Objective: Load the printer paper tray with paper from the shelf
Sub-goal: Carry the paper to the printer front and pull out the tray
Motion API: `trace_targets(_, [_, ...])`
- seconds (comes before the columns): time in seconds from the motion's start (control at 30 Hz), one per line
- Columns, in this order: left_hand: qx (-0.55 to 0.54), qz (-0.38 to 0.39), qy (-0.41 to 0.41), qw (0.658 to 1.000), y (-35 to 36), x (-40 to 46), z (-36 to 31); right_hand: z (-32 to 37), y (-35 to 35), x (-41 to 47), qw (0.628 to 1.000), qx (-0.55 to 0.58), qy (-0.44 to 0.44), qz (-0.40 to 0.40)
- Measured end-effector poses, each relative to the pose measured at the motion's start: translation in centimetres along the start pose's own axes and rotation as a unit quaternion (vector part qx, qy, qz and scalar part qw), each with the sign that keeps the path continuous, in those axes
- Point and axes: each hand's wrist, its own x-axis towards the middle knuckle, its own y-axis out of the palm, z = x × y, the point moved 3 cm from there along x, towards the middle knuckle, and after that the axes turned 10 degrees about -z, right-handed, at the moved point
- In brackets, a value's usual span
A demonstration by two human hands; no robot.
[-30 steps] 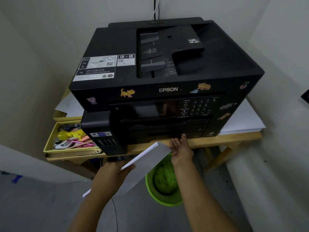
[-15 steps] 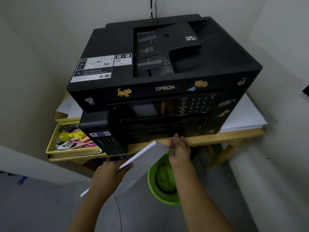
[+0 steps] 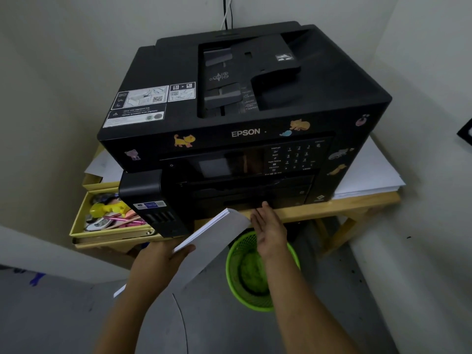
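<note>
A black Epson printer [image 3: 245,118] with animal stickers stands on a wooden table [image 3: 357,208]. Its paper tray [image 3: 245,200] sits closed at the bottom front. My left hand [image 3: 161,256] grips a stack of white paper [image 3: 212,238], tilted and held just below the printer's front. My right hand [image 3: 269,226] is palm-up with its fingertips hooked under the tray's front slot; the fingertips are partly hidden in the dark recess.
A yellow tray [image 3: 76,226] of pens and small items sits left of the printer. A pile of white sheets [image 3: 367,172] lies on the table to the right. A green mesh bin [image 3: 250,274] stands on the floor below my hands. Walls close in on both sides.
My right hand has slid a little further up into the tray's front slot. The paper stack in my left hand has barely moved.
</note>
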Motion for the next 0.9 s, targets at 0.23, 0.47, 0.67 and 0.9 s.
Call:
trace_targets(0.23, [-0.011, 0.003, 0.006, 1.0, 0.02, 0.46, 0.42, 0.54, -0.33, -0.41, 0.998, -0.049, 0.014, 0.028])
trace_targets(0.47, [-0.002, 0.005, 0.019, 1.0, 0.44, 0.46, 0.04, 0.55, -0.23, -0.23, 0.998, -0.034, 0.007, 0.061])
trace_targets(0.67, [0.005, 0.004, 0.015, 1.0, 0.56, 0.54, 0.81, -0.01, -0.07, -0.14, 0.998, 0.028, 0.02, 0.048])
trace_targets(0.9, [0.006, 0.002, 0.017, 1.0, 0.27, 0.16, 0.57, 0.11, 0.23, 0.04, 0.999, -0.004, -0.001, 0.037])
